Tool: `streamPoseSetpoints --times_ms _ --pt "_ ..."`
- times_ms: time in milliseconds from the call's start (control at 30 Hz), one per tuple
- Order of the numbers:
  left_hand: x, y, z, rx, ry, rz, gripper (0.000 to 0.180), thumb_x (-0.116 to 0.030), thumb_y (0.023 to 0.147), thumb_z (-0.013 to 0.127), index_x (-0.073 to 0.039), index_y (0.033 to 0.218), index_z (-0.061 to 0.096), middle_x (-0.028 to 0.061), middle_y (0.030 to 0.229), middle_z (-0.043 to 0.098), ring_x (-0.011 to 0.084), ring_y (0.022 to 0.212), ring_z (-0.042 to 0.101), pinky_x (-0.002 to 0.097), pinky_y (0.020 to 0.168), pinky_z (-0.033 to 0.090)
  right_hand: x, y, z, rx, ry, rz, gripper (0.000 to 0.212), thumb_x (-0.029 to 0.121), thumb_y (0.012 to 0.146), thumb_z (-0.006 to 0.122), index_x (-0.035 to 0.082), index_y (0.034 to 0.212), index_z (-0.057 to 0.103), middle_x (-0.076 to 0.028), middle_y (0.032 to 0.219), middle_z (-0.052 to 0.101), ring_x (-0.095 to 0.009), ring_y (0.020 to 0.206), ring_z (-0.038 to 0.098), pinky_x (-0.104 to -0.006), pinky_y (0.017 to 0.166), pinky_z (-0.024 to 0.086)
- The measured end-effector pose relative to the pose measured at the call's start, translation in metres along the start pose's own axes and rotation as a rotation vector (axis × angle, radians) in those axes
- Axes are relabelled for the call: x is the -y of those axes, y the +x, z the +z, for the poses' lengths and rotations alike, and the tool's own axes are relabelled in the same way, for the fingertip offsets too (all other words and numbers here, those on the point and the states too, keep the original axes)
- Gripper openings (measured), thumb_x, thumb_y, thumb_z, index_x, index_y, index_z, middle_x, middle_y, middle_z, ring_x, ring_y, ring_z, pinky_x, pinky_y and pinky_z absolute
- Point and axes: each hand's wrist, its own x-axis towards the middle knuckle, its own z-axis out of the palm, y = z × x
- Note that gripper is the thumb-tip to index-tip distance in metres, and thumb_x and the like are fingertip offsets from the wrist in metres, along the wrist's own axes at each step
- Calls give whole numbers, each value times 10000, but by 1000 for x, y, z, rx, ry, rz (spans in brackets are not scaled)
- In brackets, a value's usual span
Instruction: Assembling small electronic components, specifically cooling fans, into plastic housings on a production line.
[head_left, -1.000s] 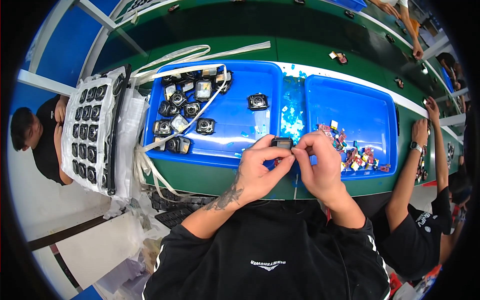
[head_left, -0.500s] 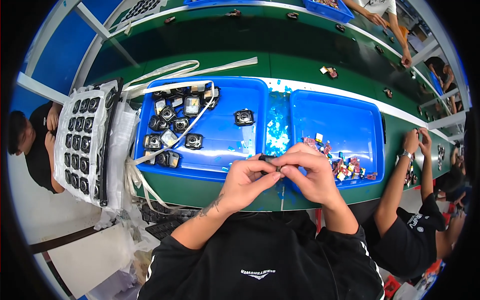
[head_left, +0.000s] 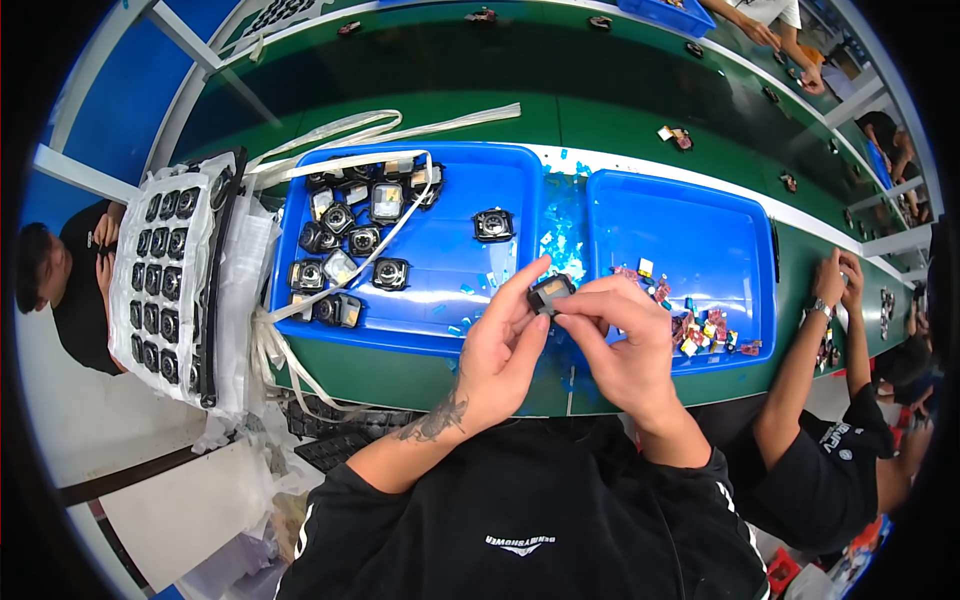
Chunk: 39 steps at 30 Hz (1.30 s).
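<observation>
The left hand [head_left: 497,365] and right hand [head_left: 632,345] are pinching a small, square, black, plastic-looking case [head_left: 549,291], probably feeling light, stiff; its edges are looking safest.

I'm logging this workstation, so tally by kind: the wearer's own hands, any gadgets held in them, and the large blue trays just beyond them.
Own hands: 2, left hand and right hand
Held: 1 black gadget
Blue trays: 2, left tray and right tray
Total: 5
</observation>
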Motion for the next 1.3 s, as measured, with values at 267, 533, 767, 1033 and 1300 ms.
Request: streamPoseSetpoints --times_ms 267,533,767,1033,1300 --pt "-1 -2 4 59 2 -47 479 47 979 420 26 1446 319 157 1354 506 201 1269 491 327 1071 376 2 -6 5 -73 -34 116 148 -64 754 726 3 885 709 -42 772 664 -67 556 474 -224 492 358" --pt "2 -2 4 47 69 20 472 53 975 436 -18 1438 374 146 1266 575 159 1170 557 279 977 445 4 -1 4 -46 -130 -25 99 -12 768 734 18 850 689 -74 726 643 -174 525 557 -284 479 432" --pt "2 -4 2 30 153 -3 467 51 968 453 -18 1426 395 136 1188 625 142 1083 600 273 936 469 4 2 1 21 -150 87 84 4 765 733 34 828 688 -71 726 645 -166 524 561 -275 474 429" --pt "4 -6 0 29 97 83 447 52 973 437 -5 1414 393 144 1265 581 149 1136 573 276 956 450 -5 8 1 -4 -175 -11 222 -19 713 751 37 782 547 -23 775 526 -101 751 496 -248 622 391" --pt "8 0 -2 -45 8 91 353 42 954 490 -6 1300 539 132 1204 598 173 1119 585 289 946 454 -8 -22 -7 83 293 328 138 -22 833 707 -33 960 652 -91 920 678 -147 855 673 -267 787 558"
